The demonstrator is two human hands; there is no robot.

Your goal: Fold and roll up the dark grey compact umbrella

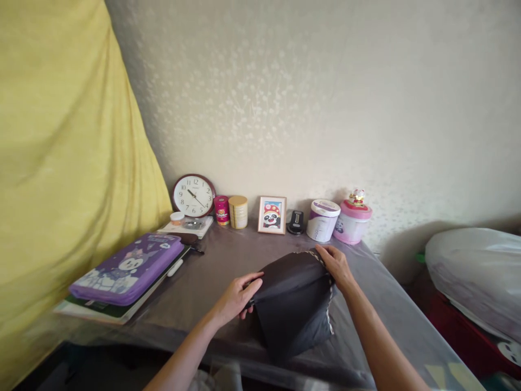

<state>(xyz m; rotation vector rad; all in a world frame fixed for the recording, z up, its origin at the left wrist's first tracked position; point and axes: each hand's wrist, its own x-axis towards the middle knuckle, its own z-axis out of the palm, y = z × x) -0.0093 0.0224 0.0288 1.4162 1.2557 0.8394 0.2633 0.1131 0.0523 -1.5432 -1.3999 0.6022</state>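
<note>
A black folding umbrella [291,304] with a checked trim along its edge is held low over the near part of the table, its loose panels hanging down. My left hand [240,296] grips its narrow left end, thumb on top and fingers curled beneath. At the upper right, my right hand [334,266] pinches the trimmed edge of the cloth. The fabric hides the umbrella's ribs and shaft, and part of the fingers of both hands.
On the grey-covered table [220,260], a purple pencil case [130,266] lies on books at left. Along the wall stand a clock [194,195], tins [238,212], a framed panda picture [272,215], a black stapler-like object [296,222] and tubs [323,221]. A plastic-wrapped bundle [476,271] sits right.
</note>
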